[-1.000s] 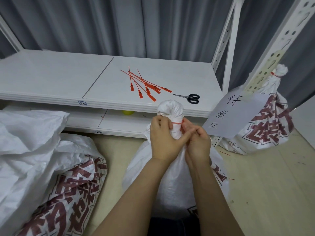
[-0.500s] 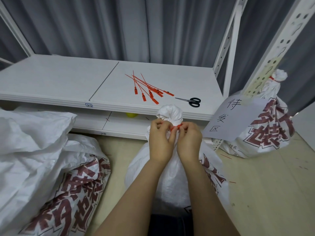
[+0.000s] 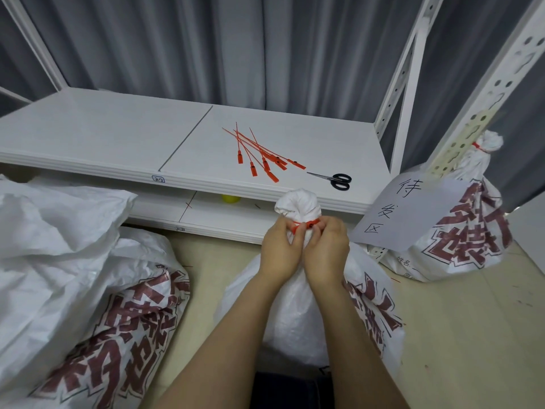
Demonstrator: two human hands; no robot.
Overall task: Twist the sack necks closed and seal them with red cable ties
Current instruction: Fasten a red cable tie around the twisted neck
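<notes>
A white woven sack (image 3: 298, 308) with dark red print stands on the floor in front of me, its neck twisted into a knob (image 3: 298, 203). A red cable tie (image 3: 306, 225) runs round the neck just under that knob. My left hand (image 3: 280, 249) and my right hand (image 3: 326, 250) sit side by side on the neck, fingertips pinching the tie from either end. Several loose red cable ties (image 3: 262, 154) lie on the white shelf (image 3: 118, 137) behind.
Black scissors (image 3: 336, 180) lie on the shelf right of the loose ties. A sack (image 3: 460, 225) sealed with a red tie stands at right behind a paper sign (image 3: 398, 214). Open sacks (image 3: 73, 276) are heaped at left. A perforated shelf upright (image 3: 483, 93) rises at right.
Both hands shifted up to the tie under the knob and drew close together. The red tie's head now shows between the fingertips.
</notes>
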